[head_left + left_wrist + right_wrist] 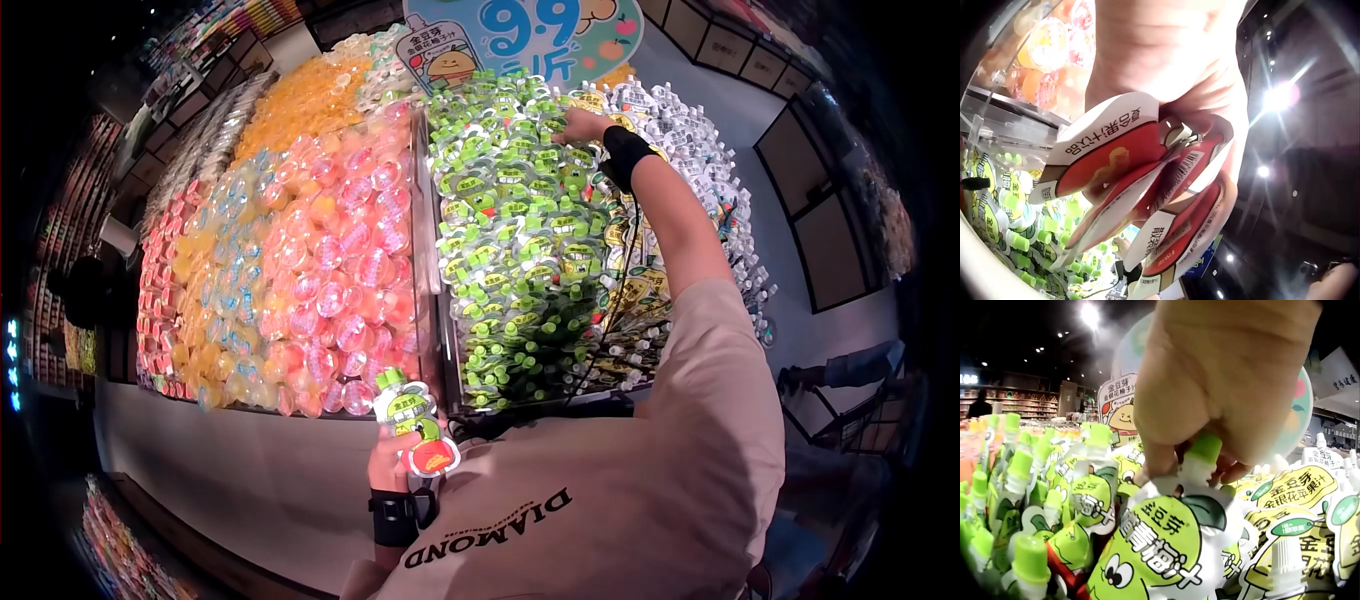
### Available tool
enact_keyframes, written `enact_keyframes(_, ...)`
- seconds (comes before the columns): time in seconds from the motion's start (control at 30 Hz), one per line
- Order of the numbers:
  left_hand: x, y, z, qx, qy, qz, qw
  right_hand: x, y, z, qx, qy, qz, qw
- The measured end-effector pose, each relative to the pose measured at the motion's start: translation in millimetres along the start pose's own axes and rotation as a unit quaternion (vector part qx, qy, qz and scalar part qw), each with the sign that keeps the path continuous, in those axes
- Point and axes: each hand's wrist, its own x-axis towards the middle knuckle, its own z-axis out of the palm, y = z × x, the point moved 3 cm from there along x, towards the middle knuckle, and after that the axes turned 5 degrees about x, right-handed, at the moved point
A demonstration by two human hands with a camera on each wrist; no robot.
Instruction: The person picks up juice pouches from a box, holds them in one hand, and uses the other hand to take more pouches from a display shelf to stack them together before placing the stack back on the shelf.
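My left hand (388, 468) holds green-capped juice pouches (412, 425) at waist height, in front of the display. From the left wrist view it is several pouches, their red and white bottoms (1113, 159) fanned out below the palm. My right hand (583, 126) reaches to the far part of the green-capped pouch pile (510, 210). In the right wrist view its fingers are curled around the spout of a juice pouch (1163, 540), just under the green cap (1205, 447). That pouch stands among others, its green fruit label facing the camera.
Left of a clear divider (428, 250) lie pink and orange clear-packed cups (335, 260). White-capped pouches (690, 150) fill the right side. A price sign (530, 40) stands behind. A dark cable (622, 290) hangs across the pouches. Another person with a cart (865, 410) is at right.
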Motion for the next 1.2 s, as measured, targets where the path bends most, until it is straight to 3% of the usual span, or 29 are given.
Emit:
enact_keyframes(0.03, 2.7, -0.1, -4.8, -0.004, -0.013, -0.023, 1.000, 1.6, -0.6, 0.1, -0.013, 0.014, -0.039, 0.999)
enact_keyframes(0.07, 5.6, 3.3, 3.7, -0.023, -0.004, -0.004, 1.000, -26.2, -29.3, -21.9, -0.047, 0.055, -0.010, 0.997)
enact_keyframes(0.1, 15.9, 6.4, 3.1, -0.035, -0.078, -0.009, 0.996, -28.0, -22.9, -24.7, -0.030, 0.231, -0.080, 0.969)
enact_keyframes(0.13, 18.6, 12.8, 15.3, -0.062, -0.071, -0.016, 0.995, -35.3, -30.9, -34.2, 0.030, 0.301, -0.122, 0.945)
enact_keyframes(0.17, 31.5, 9.8, 6.1, -0.053, -0.102, -0.023, 0.993, -49.1, -51.4, -47.7, 0.084, 0.292, -0.138, 0.943)
enact_keyframes(0.23, 45.6, 14.4, 16.3, -0.058, -0.143, -0.025, 0.988, -103.9, -121.6, -57.1, 0.288, 0.163, -0.202, 0.922)
enact_keyframes(0.3, 59.4, 20.8, 32.4, -0.065, -0.197, 0.003, 0.978, -184.7, -214.3, -50.3, 0.372, -0.029, -0.206, 0.905)
enact_keyframes(0.4, 68.2, 23.6, 52.0, -0.058, -0.213, 0.000, 0.975, -265.3, -288.1, 10.2, 0.403, -0.214, -0.132, 0.880)
enact_keyframes(0.5, 71.4, 19.6, 61.8, -0.041, -0.232, -0.035, 0.971, -294.9, -308.6, 53.0, 0.325, -0.191, -0.153, 0.914)
enact_keyframes(0.53, 70.4, 17.6, 62.7, -0.035, -0.211, -0.054, 0.975, -299.8, -309.8, 57.9, 0.391, -0.168, -0.153, 0.892)
enact_keyframes(0.6, 73.7, 16.5, 63.2, 0.008, -0.153, -0.055, 0.987, -292.8, -303.1, 71.1, 0.425, -0.150, -0.148, 0.881)
enact_keyframes(0.63, 72.9, 16.4, 65.3, 0.008, -0.163, -0.057, 0.985, -290.8, -300.4, 70.6, 0.460, -0.138, -0.151, 0.864)
enact_keyframes(0.7, 71.8, 17.4, 66.3, -0.012, -0.150, -0.069, 0.986, -288.4, -288.5, 65.1, 0.450, -0.145, -0.119, 0.873)
enact_keyframes(0.77, 75.8, 13.2, 49.4, 0.008, -0.142, -0.060, 0.988, -271.2, -271.4, 54.3, 0.573, -0.082, -0.117, 0.807)
enact_keyframes(0.83, 69.8, 19.8, 44.2, 0.042, -0.141, -0.042, 0.988, -262.6, -253.2, -4.5, 0.545, 0.001, -0.079, 0.835)
enact_keyframes(0.9, 66.3, 21.0, 33.6, 0.060, -0.110, -0.021, 0.992, -225.1, -198.6, -47.5, 0.450, 0.160, -0.147, 0.866)
enact_keyframes(0.97, 59.0, 23.3, 27.5, 0.050, -0.079, -0.030, 0.995, -187.8, -140.1, -80.6, 0.432, 0.279, -0.171, 0.840)
enact_keyframes(1.03, 58.2, 19.7, 14.0, 0.044, -0.069, -0.048, 0.996, -155.5, -87.9, -99.2, 0.393, 0.331, -0.180, 0.839)
enact_keyframes(1.1, 51.1, 24.2, 19.9, 0.036, -0.050, -0.002, 0.998, -127.4, -48.0, -96.5, 0.388, 0.346, -0.126, 0.845)
enact_keyframes(1.2, 48.4, 22.8, 11.9, 0.036, -0.036, 0.011, 0.999, -84.7, -2.4, -73.4, 0.406, 0.341, -0.120, 0.839)
